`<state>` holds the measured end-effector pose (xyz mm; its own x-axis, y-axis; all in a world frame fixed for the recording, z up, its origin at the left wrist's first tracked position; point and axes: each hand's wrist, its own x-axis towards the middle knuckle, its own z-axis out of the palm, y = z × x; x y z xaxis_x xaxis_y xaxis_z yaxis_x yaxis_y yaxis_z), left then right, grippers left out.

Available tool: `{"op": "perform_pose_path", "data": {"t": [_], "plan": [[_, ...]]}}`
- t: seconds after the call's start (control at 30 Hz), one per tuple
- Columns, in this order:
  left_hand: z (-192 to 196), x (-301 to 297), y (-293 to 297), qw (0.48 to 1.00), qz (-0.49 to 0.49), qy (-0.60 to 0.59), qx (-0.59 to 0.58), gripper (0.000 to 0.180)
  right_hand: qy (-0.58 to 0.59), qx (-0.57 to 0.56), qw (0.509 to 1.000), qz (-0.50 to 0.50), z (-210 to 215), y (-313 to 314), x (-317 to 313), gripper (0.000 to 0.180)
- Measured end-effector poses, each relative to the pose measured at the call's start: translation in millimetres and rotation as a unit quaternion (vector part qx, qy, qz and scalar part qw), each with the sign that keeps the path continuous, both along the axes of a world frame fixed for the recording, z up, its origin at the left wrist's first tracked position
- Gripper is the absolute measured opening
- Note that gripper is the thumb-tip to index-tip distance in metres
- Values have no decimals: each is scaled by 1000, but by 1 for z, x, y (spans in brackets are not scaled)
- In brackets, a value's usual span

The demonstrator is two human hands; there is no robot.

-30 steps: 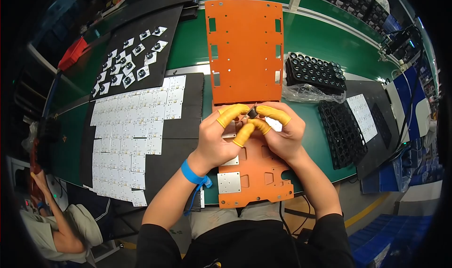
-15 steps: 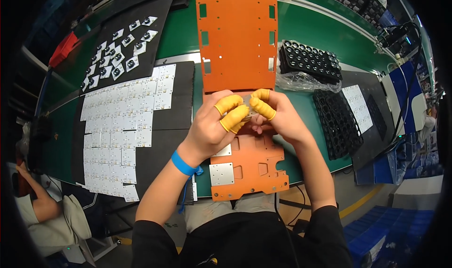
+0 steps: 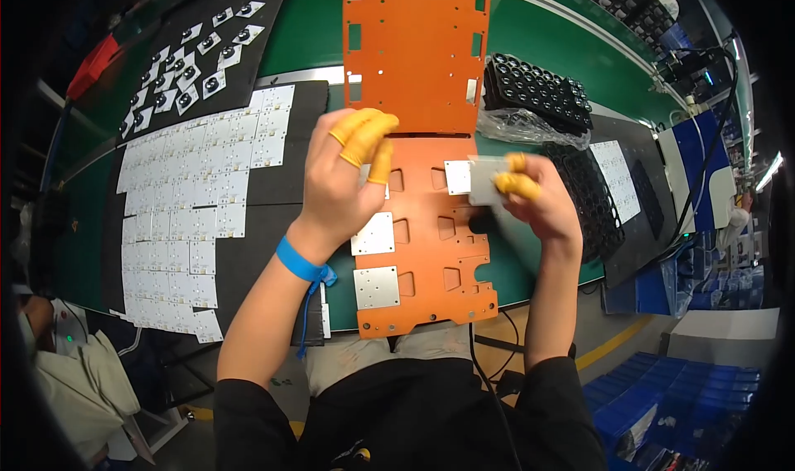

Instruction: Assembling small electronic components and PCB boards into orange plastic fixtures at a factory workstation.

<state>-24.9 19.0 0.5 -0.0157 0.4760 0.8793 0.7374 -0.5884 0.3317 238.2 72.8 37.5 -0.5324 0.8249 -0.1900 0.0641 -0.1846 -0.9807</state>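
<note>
My right hand (image 3: 542,198), with yellow finger cots, pinches a thin grey square plate (image 3: 483,181), blurred by motion. The plate hangs over the right edge of the orange fixture board (image 3: 422,264), partly covering a silver plate (image 3: 457,178) there. Over the board's upper left, my left hand (image 3: 344,169) has its yellow-covered fingers and thumb bent together. Whatever they hold, if anything, is hidden. Beneath that hand lies a partly covered silver plate (image 3: 378,191). Two more silver plates, an upper one (image 3: 373,234) and a lower one (image 3: 377,287), lie along the left side.
The orange lid (image 3: 414,57) stands raised behind the board. Rows of white circuit boards (image 3: 182,223) lie on a black mat at left, with several boards bearing black round parts (image 3: 186,74) beyond. Black trays (image 3: 538,94) and another white sheet (image 3: 617,181) are at right.
My hands have moved apart, the left to the left and up, the right to the right with the grey plate. More of the orange board now shows between them. The whole view has shifted slightly.
</note>
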Motion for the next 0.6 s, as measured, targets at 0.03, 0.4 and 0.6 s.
{"op": "perform_pose_path", "data": {"t": [0.03,0.4,0.6], "plan": [[1,0,0,999,21,-25,-11,32,-10,-21,1000,-2,-5,-7,12,15],[-6,-14,5,970,122,-188,-90,21,-160,-87,983,8,-24,-24,15,20],[-14,-22,7,948,224,-87,-208,16,-216,-58,975,-8,-26,-32,8,24]]}}
